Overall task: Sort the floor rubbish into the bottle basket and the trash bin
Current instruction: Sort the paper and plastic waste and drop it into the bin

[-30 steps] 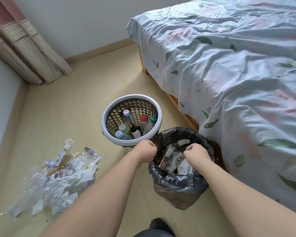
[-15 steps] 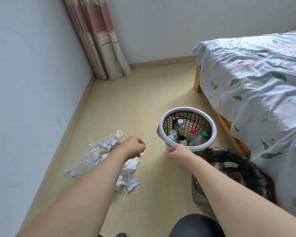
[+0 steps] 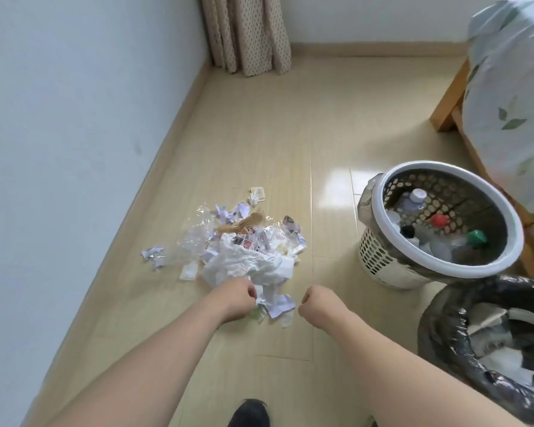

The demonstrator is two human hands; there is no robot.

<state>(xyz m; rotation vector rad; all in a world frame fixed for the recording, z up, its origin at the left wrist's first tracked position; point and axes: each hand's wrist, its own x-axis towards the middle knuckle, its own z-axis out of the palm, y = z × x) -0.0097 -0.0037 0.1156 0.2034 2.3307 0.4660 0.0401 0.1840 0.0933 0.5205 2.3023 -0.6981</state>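
A pile of crumpled paper, clear plastic and wrappers (image 3: 244, 245) lies on the wooden floor in the middle. My left hand (image 3: 233, 298) hovers at the pile's near edge with its fingers curled, holding nothing that I can see. My right hand (image 3: 319, 305) is a curled fist just right of the pile, also with nothing in it. The white perforated bottle basket (image 3: 379, 257) stands to the right with several capped bottles inside. The black-bagged trash bin (image 3: 444, 328) sits at the lower right, holding paper scraps.
A bed with a leaf-print cover (image 3: 512, 97) and wooden frame fills the right side behind the basket. The wall (image 3: 74, 134) and its skirting board run along the left. A curtain (image 3: 247, 32) hangs in the far corner. My dark shoe (image 3: 248, 414) shows at the bottom edge.
My view swung left from the bin to the rubbish pile. Both hands left the bin's rim and moved to the near edge of the pile.
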